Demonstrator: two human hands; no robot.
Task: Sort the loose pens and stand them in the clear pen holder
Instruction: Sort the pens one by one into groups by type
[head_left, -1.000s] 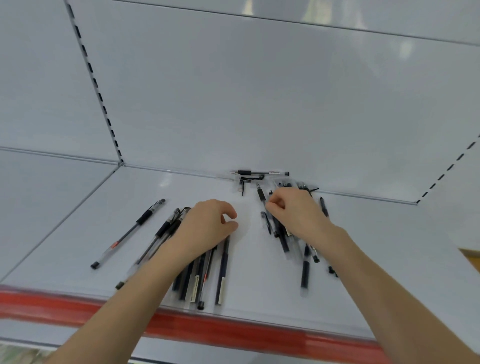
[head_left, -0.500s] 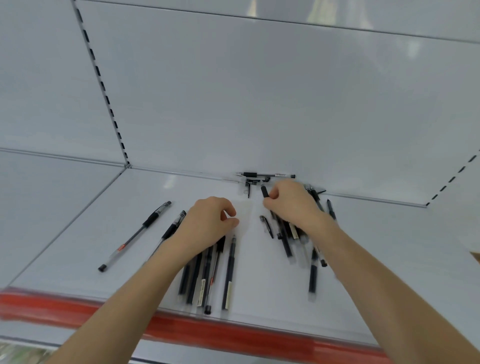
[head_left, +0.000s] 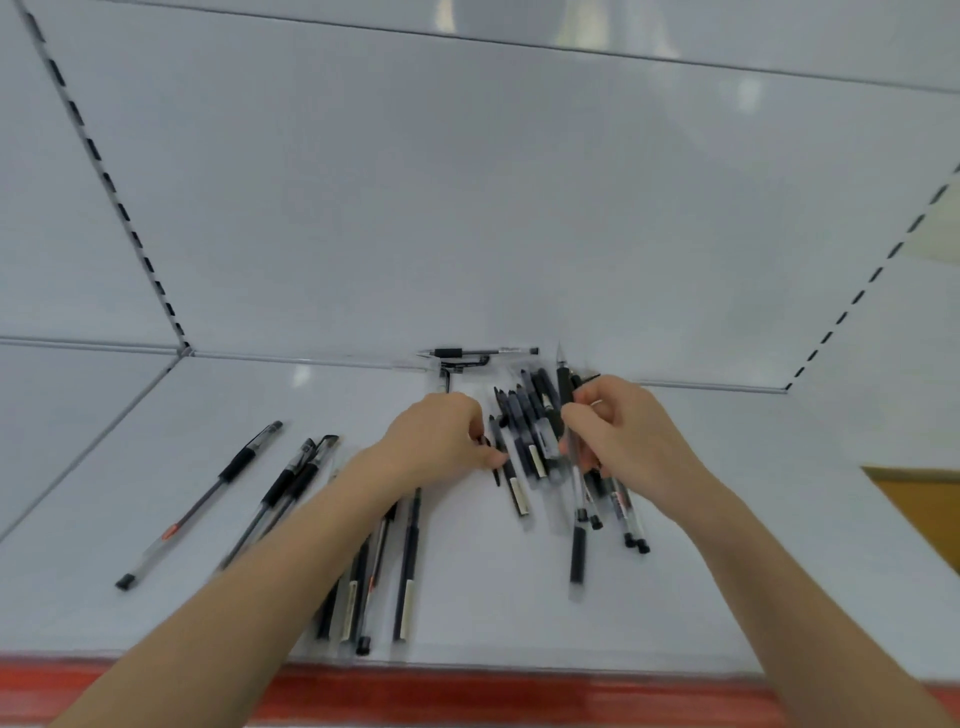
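1. The right grip (head_left: 623, 436) is pinching one pen (head_left: 564, 395), whose tip is pointing up and away toward the back panel (head_left: 467, 208).
2. The left grip (head_left: 436, 441) is curling at the left edge of the pile (head_left: 527, 431); I cannot tell whether it is holding anything.
3. The pile is lying between the grips, long axes running near-to-far.
4. A row (head_left: 405, 571) is lying parallel under the left forearm.
5. A lone pen (head_left: 202, 499) is slanting far left.
6. Everything is resting on a white shelf (head_left: 727, 597) with a red lip (head_left: 467, 696) and slotted uprights (head_left: 104, 171).
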